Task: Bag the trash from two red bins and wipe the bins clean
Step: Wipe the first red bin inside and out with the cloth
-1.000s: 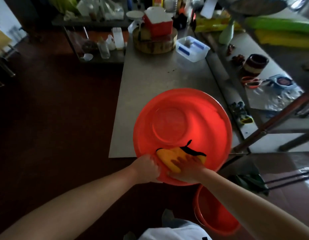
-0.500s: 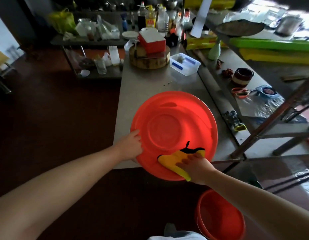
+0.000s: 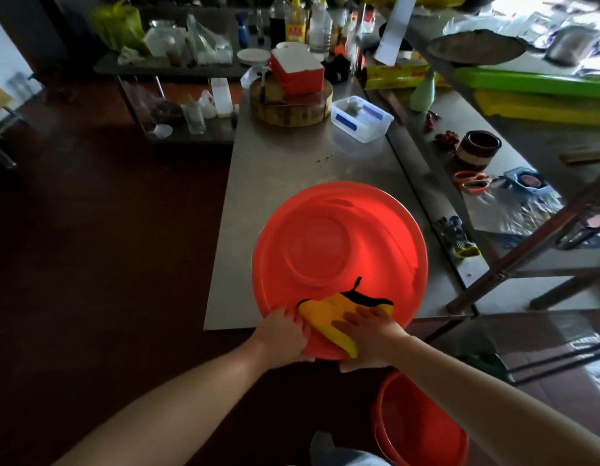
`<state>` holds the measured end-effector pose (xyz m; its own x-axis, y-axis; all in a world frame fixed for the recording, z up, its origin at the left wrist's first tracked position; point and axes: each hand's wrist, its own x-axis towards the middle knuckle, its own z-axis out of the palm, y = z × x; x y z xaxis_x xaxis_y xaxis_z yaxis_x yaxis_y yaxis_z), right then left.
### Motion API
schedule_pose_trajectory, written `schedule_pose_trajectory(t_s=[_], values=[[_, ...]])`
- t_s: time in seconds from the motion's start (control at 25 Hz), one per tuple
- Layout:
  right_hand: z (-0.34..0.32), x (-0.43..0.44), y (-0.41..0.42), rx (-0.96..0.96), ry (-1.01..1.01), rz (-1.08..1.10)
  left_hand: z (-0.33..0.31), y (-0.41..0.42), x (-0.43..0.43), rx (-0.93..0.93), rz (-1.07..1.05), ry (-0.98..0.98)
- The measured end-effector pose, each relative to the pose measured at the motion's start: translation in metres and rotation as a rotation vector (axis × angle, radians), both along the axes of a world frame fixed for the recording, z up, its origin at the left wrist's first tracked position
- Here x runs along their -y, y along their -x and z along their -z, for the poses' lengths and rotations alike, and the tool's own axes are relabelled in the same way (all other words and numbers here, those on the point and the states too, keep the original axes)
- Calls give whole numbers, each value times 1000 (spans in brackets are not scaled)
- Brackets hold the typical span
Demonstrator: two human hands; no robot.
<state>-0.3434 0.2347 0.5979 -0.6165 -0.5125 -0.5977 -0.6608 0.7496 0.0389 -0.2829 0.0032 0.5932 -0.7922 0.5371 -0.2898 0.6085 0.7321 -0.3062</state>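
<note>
A large round red bin point(image 3: 338, 250) lies on the steel table point(image 3: 285, 166) with a flat ringed face toward me; its near edge overhangs the table's front. My left hand point(image 3: 285, 334) grips the near rim, fingers on top. Just right of it, my right hand point(image 3: 369, 331) presses a yellow cloth with black trim point(image 3: 325, 314) flat against the red surface at the near rim. The cloth's corner hangs over the rim. A second red bin point(image 3: 423, 425) stands open on the floor under my right forearm.
A round wooden block point(image 3: 291, 105) with a red-and-white box and a clear plastic tub point(image 3: 360, 119) sit at the table's far end. A lower steel shelf point(image 3: 493, 203) with a cup, scissors and foil runs along the right. Dark floor lies to the left.
My left hand slid from the bin's left rim to the near rim, beside the cloth. My right hand and the cloth stayed at the near rim and shifted only slightly.
</note>
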Motion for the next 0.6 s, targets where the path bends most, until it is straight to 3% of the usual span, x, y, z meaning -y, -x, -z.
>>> schedule_pose_trajectory(t_s=[0.12,0.36,0.52,0.6], values=[[3,9,17,140,-38,118,-2,2,1,-32,90,85],[33,38,45,168,97,284,-20,13,7,-56,188,103],[55,45,51,29,67,209,-22,5,3,-72,174,139],[56,33,64,-130,124,195,-23,5,1,-66,162,166]])
